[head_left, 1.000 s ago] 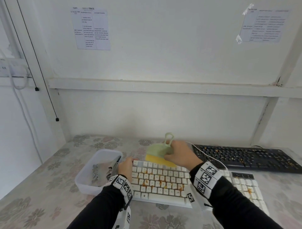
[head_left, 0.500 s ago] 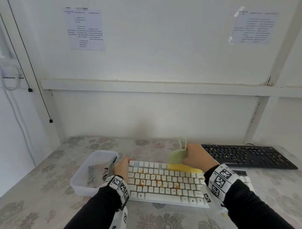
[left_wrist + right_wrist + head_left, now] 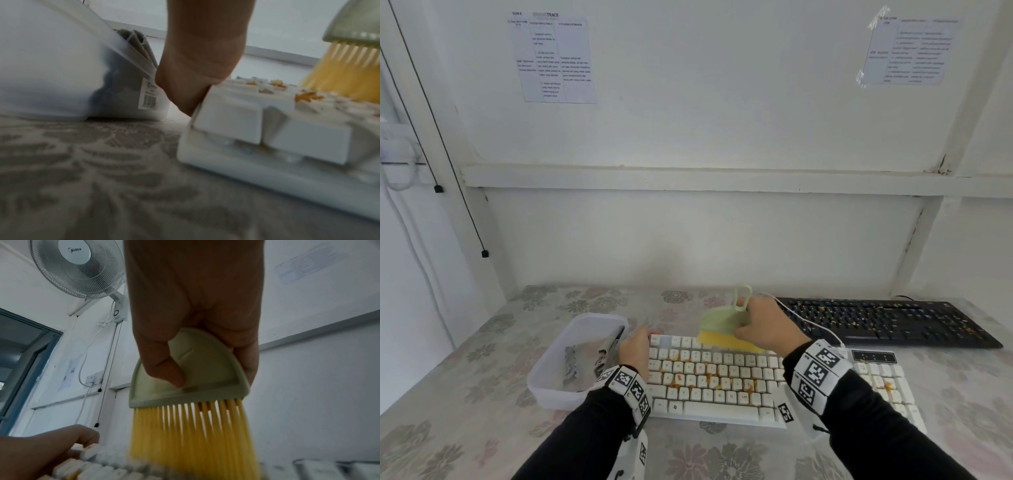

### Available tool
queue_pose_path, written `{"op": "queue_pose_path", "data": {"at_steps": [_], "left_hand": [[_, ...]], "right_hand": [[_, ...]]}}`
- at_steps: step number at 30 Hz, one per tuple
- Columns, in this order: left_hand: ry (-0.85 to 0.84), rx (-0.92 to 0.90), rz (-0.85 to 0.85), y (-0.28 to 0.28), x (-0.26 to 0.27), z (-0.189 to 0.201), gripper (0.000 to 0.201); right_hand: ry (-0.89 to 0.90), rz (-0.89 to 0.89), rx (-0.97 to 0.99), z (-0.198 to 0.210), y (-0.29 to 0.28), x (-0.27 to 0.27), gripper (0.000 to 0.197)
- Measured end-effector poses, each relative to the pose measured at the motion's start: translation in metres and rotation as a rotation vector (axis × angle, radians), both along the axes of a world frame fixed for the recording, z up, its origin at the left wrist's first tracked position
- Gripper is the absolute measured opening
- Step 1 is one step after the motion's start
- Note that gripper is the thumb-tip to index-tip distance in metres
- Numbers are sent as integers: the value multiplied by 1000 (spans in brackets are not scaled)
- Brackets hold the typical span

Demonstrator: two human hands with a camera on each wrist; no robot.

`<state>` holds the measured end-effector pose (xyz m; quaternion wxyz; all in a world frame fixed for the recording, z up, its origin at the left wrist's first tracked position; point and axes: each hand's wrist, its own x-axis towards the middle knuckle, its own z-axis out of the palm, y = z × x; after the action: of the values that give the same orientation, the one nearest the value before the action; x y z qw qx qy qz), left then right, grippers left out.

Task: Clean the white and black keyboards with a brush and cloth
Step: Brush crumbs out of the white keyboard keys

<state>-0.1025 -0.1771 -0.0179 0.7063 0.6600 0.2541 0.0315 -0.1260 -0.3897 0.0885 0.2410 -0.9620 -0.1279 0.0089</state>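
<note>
Two hands worked: my left hand (image 3: 634,349) steadied the white keyboard (image 3: 717,377), my right hand (image 3: 767,323) gripped the brush (image 3: 722,325); next, sweeping crumbs off the keys

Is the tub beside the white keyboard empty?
No. The tub holds a folded grey cloth, visible over its rim and through its wall.

A finger (image 3: 197,68) presses the white keyboard's (image 3: 277,129) crumb-strewn corner, between a plastic tub (image 3: 61,73) and yellow brush bristles (image 3: 345,73).
</note>
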Motion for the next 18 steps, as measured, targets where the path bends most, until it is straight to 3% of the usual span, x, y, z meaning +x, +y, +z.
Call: {"op": "queue_pose_path", "data": {"at_steps": [6,9,12,15,18], "left_hand": [[21,40,-9,2,6,-7,25],[28,-10,24,1,8,-9,24],[13,-11,35,-2,4,-1,27],[38,-44,33,-1,1,0,27],[11,-76,48,-2,0,0,25]], "right_hand": [[10,-125,-148,0,-41,-1,13],[6,-199,-130,4,-47,-2,7],[-54,-194,-4,9,-35,-1,7],[-85,-94,130,11,-7,4,33],[-104,39,136,9,26,9,38]]}}
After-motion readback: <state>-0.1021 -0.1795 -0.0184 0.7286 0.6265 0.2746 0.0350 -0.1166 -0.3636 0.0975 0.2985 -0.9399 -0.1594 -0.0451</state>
